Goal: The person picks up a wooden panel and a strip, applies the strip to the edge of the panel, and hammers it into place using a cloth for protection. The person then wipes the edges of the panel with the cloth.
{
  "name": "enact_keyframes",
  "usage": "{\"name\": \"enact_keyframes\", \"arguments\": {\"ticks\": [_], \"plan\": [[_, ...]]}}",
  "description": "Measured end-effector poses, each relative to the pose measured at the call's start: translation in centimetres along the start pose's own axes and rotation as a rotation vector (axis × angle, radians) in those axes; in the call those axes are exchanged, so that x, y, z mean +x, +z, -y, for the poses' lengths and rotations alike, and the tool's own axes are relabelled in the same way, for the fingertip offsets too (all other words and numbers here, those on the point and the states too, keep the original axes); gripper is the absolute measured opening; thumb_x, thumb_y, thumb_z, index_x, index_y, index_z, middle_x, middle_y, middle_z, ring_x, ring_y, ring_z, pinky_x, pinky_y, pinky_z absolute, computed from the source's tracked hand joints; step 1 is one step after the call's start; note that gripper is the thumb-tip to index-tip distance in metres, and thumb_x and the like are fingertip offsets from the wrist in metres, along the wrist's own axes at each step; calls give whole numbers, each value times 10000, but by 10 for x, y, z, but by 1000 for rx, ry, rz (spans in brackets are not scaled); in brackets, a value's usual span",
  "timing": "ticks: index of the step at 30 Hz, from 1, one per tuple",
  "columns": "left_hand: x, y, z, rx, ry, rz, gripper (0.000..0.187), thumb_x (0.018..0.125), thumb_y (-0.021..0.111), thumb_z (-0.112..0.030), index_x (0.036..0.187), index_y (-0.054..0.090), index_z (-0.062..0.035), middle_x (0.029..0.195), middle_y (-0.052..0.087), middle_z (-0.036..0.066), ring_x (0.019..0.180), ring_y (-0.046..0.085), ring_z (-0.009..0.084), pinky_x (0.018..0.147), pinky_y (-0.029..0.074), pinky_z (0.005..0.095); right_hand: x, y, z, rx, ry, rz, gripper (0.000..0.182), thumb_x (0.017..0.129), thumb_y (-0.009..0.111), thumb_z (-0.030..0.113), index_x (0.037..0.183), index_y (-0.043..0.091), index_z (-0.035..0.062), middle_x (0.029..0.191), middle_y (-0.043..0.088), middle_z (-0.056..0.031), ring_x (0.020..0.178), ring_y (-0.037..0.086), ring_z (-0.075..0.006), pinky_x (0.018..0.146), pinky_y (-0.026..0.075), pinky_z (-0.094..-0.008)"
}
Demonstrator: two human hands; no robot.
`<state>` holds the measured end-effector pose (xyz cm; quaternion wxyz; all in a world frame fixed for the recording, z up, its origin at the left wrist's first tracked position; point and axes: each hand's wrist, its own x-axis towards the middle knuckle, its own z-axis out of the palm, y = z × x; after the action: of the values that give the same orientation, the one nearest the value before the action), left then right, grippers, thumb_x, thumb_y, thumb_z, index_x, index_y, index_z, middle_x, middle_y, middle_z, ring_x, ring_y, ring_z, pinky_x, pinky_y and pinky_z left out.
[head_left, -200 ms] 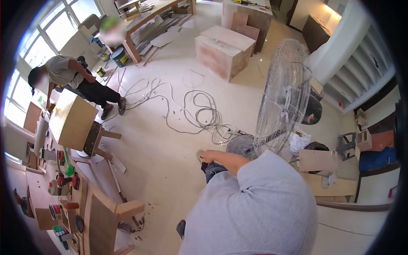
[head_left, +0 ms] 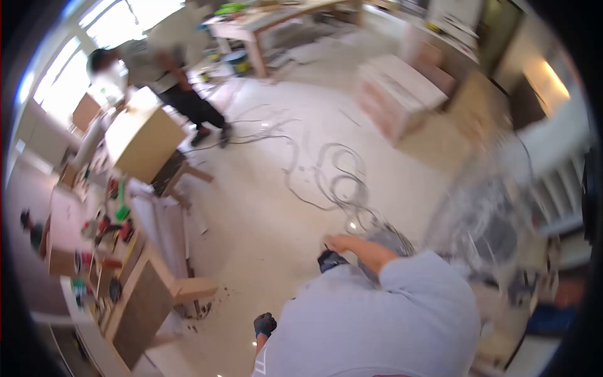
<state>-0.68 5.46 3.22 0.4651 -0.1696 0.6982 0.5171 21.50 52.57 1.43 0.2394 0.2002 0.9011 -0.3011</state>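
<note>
My left hand (head_left: 265,324), in a dark glove with a blue cuff, hangs low beside my grey shirt (head_left: 377,320). Its fingers are curled in, and no object shows in them. My right hand (head_left: 338,242) is bare and stretched forward over the pale floor (head_left: 264,251). Its fingers are drawn together and blurred; a small dark bit shows at them, too small to name. Just below this hand is a dark patch of clothing or footwear (head_left: 330,260). The round grey fan base (head_left: 388,241) stands behind my right forearm.
A large caged fan (head_left: 480,220) stands on my right. Loose cables (head_left: 342,182) coil ahead. A workbench (head_left: 141,301) holding drills (head_left: 107,229) and a green tool (head_left: 122,204) runs along my left. Beyond, a person (head_left: 169,78) bends over a wooden box (head_left: 141,135). A large box (head_left: 399,97) stands farther right.
The view has swung, so the room sits farther right and is blurred. My gloved left hand has come further into sight. My right arm still reaches forward.
</note>
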Motion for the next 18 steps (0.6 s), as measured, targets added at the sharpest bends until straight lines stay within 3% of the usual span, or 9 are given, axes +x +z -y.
{"name": "enact_keyframes", "arguments": {"ticks": [1,3,4,7,10,14,15,16,18], "plan": [[-8,16,-23,117,25,-46,97,863,606,-87,867,647,1,564,549,69,439,538,197,397,428,338,-8,-9,-10,15,9,-49,418,904,559,422,916,725,38,928,692,-227,869,663,-418,787,517,-504],[-48,57,-85,385,33,-129,84,860,589,-77,845,644,-15,541,522,54,437,534,185,390,416,343,-6,-23,-42,-83,14,142,420,903,570,433,951,734,50,983,702,-218,927,663,-411,841,515,-502],[-35,67,-92,375,8,-167,78,852,586,-69,854,648,-21,524,505,44,434,532,181,392,419,350,-15,-36,-54,-90,36,139,435,908,569,435,972,728,36,982,701,-218,937,662,-410,839,516,-500],[6,85,-116,100,4,-19,110,883,601,-106,880,654,-10,549,534,44,443,542,173,418,456,336,-32,-66,-94,-82,65,277,453,915,561,436,1000,718,20,1012,697,-223,985,653,-397,864,508,-490],[18,126,-159,90,103,-155,167,917,621,-164,908,658,-2,585,560,42,463,550,155,457,492,311,-31,-72,-131,-143,85,380,433,914,562,423,1033,720,38,1038,698,-214,1019,651,-376,888,502,-473],[48,153,-213,194,146,-122,228,937,630,-203,961,649,23,643,601,47,500,573,149,482,506,297,43,-116,-195,-213,18,452,368,903,568,372,1064,730,84,1042,708,-185,1026,658,-354,895,502,-458],[57,158,-229,217,157,-133,230,939,629,-201,975,651,25,646,603,47,502,576,150,481,506,295,98,-121,-229,-285,71,322,276,880,608,340,1028,750,155,1083,721,-100,980,679,-313,837,520,-477],[71,164,-248,245,171,-139,232,940,628,-200,989,653,26,650,606,48,504,578,151,480,505,294,136,-200,-216,-185,289,372,252,877,564,195,1031,736,91,1029,711,-176,944,677,-354,824,513,-475],[105,177,-289,302,200,-128,255,916,644,-225,972,687,20,672,627,69,503,578,141,502,514,304,188,-373,-166,-111,112,-86,390,927,565,333,1144,642,19,1113,681,-208,1019,654,-372,847,504,-506]]}}
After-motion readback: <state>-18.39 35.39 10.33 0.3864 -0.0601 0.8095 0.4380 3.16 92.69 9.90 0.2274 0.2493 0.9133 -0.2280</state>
